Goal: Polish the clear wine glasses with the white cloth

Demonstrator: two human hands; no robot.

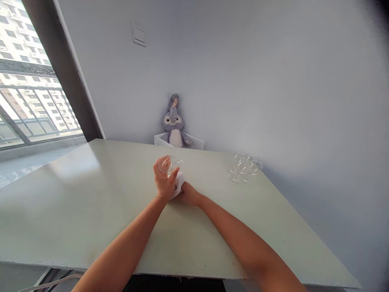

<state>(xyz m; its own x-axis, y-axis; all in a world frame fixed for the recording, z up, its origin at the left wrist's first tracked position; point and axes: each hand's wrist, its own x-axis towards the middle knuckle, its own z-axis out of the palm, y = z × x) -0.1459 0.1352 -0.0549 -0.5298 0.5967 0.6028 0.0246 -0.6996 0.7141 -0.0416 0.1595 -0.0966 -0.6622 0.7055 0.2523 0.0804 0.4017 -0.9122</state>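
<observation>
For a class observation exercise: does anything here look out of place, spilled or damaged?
Mildly: a plush toy sits in the white basket behind the table, an unlikely neighbour for the clear glasses. Small dark specks mark the table near its front edge. No spill or breakage shows.

A grey plush toy (pixel 174 126) rests in a white basket (pixel 196 142), just above the centre of the frame. A light switch (pixel 139 35) is on the wall (pixel 273 81) at upper left. A railing (pixel 30 87) and buildings (pixel 15 34) show at far left, a cable (pixel 58 280) at lower left.
</observation>
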